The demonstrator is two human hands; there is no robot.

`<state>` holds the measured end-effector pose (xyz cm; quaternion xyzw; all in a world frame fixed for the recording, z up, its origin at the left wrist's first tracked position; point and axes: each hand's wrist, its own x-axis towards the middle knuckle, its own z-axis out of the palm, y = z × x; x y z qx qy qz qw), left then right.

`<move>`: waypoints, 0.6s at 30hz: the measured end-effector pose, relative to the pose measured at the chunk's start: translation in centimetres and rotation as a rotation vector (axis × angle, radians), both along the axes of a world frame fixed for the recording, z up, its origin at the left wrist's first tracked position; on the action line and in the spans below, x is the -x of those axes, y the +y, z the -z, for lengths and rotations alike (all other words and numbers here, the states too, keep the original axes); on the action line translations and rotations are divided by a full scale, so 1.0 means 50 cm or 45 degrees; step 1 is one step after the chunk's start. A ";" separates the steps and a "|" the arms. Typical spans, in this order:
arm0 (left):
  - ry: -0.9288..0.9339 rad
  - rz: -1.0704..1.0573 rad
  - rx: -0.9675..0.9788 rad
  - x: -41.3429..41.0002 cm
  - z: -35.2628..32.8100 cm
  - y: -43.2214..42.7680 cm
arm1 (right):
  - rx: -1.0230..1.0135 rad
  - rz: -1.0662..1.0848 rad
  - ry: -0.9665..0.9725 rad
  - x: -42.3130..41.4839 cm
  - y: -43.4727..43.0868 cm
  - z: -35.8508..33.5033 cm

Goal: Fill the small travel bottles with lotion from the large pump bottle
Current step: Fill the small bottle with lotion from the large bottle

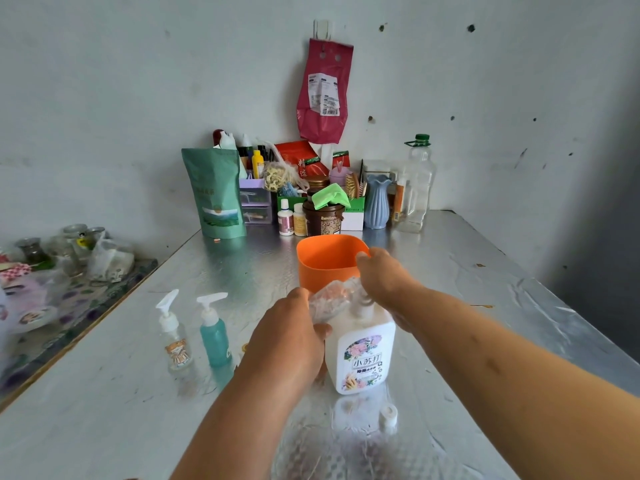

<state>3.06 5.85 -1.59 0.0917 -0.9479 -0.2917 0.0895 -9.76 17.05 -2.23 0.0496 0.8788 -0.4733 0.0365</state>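
1. Large white plastic pump bottle with floral label [363,351]: upright on the silver foil-covered table [485,292], near the front edge, central. It is the lotion source.
2. Left hand [287,337]: curled, thumb and fingers pinching a small translucent container [330,301] against the bottle's shoulder, probably to catch the pump's output. The container is blurred and its mouth cannot be made out.
3. Right hand [384,278]: lies over the pump head, likely to press it. Whether the fingers wrap the head or lie flat is hidden.
4. Small white screw cap [388,414]: loose on the table just in front of the large bottle, presumably set aside for the filling.
5. Small clear pump bottle with bear sticker [175,337] and small teal pump bottle [214,336]: upright side by side, left of the hands, pumps on.
6. Orange plastic cup [322,268]: open, just behind the hands.
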 end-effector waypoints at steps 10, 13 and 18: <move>-0.010 -0.006 0.002 0.016 0.016 -0.007 | -0.084 -0.080 0.131 -0.024 0.012 0.007; -0.026 -0.008 0.010 0.016 0.018 -0.007 | -0.071 -0.063 0.096 -0.033 0.009 0.003; -0.040 -0.013 0.020 0.009 0.009 -0.004 | -0.054 -0.071 0.051 -0.022 0.004 -0.002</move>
